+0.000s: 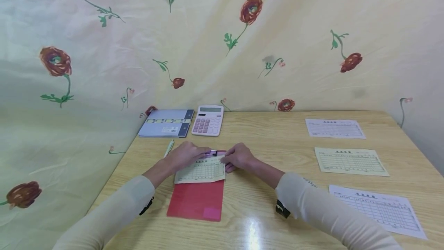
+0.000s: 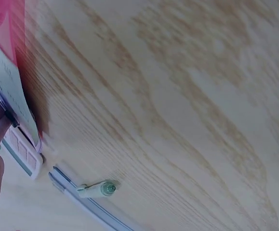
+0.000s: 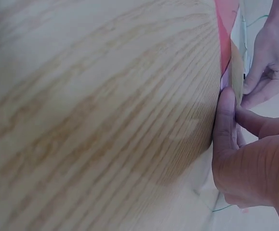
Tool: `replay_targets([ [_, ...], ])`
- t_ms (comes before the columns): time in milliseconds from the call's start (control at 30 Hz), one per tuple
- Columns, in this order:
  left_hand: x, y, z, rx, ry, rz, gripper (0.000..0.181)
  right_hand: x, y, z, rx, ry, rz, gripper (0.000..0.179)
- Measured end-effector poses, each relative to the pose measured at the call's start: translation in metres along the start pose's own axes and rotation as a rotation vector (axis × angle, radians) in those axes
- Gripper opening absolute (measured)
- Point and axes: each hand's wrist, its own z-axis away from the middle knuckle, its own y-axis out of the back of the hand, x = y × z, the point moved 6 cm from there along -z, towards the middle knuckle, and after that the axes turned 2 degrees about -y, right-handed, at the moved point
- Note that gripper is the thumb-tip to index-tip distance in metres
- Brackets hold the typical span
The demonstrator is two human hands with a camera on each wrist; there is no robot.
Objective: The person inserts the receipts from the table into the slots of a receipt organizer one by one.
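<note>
In the head view a cream printed form [image 1: 199, 173] lies over the upper part of a red folder [image 1: 195, 200] on the table. My left hand [image 1: 185, 153] is at the form's top edge, pinching a black binder clip [image 1: 214, 152] there; the left wrist view shows fingertips on the clip [image 2: 10, 116]. My right hand [image 1: 240, 156] grips the upper right corner of the form between thumb and fingers. The right wrist view has the right hand [image 3: 250, 159] at the folder's edge, with the left hand [image 3: 269, 65] just beyond it.
A pen [image 1: 169, 148] lies left of the folder. Behind it are a blue notebook [image 1: 163, 122] and a calculator [image 1: 208, 120]. On the right, three printed slips [image 1: 334, 128] lie spaced front to back. A floral curtain [image 1: 208, 41] hangs along the table's back edge.
</note>
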Motion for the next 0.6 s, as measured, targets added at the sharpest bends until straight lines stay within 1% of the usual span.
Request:
replay_targets([
  [167, -0.0007, 0.0006, 0.0005, 0.0, 0.012, 0.03, 0.031, -0.0008, -0.0007, 0.0017, -0.015, 0.009, -0.003, 0.012],
  [433, -0.0001, 0.0013, -0.0003, 0.003, 0.026, -0.006, 0.031, -0.0008, -0.0015, 0.0012, -0.016, 0.001, -0.014, 0.014],
  [600, 0.0007, 0.0014, -0.0007, 0.018, 0.01, -0.014, 0.03, 0.0001, -0.0015, 0.0006, -0.017, -0.014, -0.026, 0.015],
])
